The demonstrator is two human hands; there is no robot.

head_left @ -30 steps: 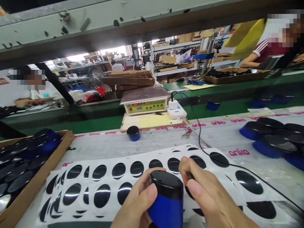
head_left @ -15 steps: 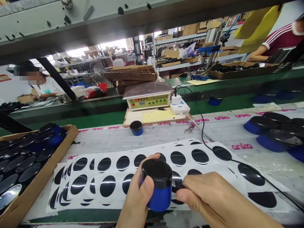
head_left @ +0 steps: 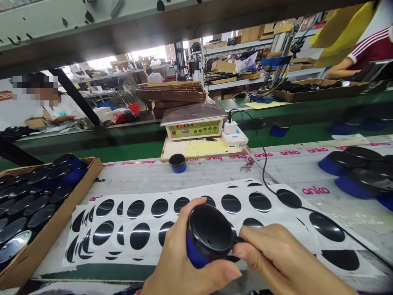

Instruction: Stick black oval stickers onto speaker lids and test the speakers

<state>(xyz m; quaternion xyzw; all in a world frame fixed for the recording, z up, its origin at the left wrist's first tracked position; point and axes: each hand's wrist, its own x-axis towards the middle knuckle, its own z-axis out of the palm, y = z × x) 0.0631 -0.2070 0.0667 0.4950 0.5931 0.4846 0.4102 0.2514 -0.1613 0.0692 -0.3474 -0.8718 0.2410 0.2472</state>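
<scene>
My left hand [head_left: 181, 250] is wrapped round a short, blue, cylindrical case [head_left: 210, 231] with a glossy black top; its thumb stretches out along the near side. The case is tilted, its top turned up toward me. At its right side my right hand [head_left: 267, 248] is closed, thumb and forefinger pinching a small black piece [head_left: 238, 239] that touches or joins the case; which of these I cannot tell. Below both hands lie sheets of round black stickers [head_left: 139, 236], partly hidden by the hands and case.
A cardboard tray [head_left: 72, 200] of black-topped cases stands at left. Another case [head_left: 178, 163] sits near a control box [head_left: 193, 128]. More blue cases [head_left: 362, 180] are grouped at right. A black cable [head_left: 267, 176] crosses the sheets. Two co-workers sit beyond.
The case has tilted, showing more of its black top. My left thumb has moved off its side and now stretches to the right. My right hand still pinches beside it.
</scene>
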